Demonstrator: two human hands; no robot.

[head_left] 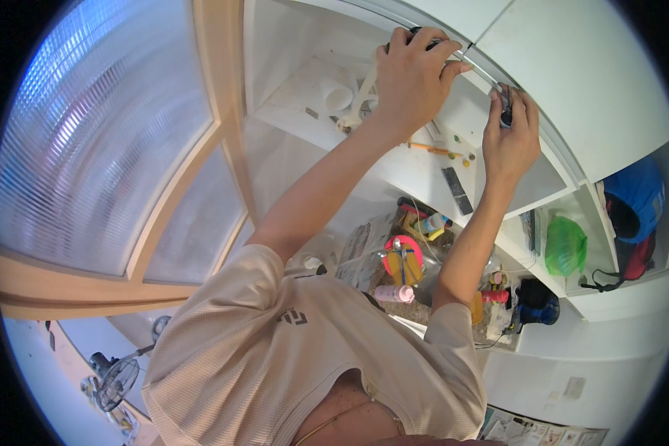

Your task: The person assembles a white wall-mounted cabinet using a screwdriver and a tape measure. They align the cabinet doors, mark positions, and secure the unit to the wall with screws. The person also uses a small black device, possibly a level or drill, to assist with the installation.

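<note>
Both my arms reach up to the edge of a white cabinet. My left hand point(412, 82) is closed on a small black object point(431, 44), mostly hidden by the fingers. Farther right, my right hand point(513, 145) pinches a dark, rounded object point(506, 111) between thumb and fingers, against the cabinet edge. A thin, pale metallic strip point(485, 72) runs along the edge between the two hands. I cannot make out the exact kind of either dark object. Below the hands is a white shelf point(405, 167), with an orange pencil-like stick point(428, 149) and a flat dark bar point(457, 191) on it.
A white cup point(337, 95) sits deeper in the cabinet. Wood-framed ribbed glass panels point(111, 141) stand at left. Lower down is a cluttered counter with a pink bottle point(394, 293) and a pink round item point(416, 249). A green bag point(565, 245) and blue bag point(635, 197) fill compartments at right.
</note>
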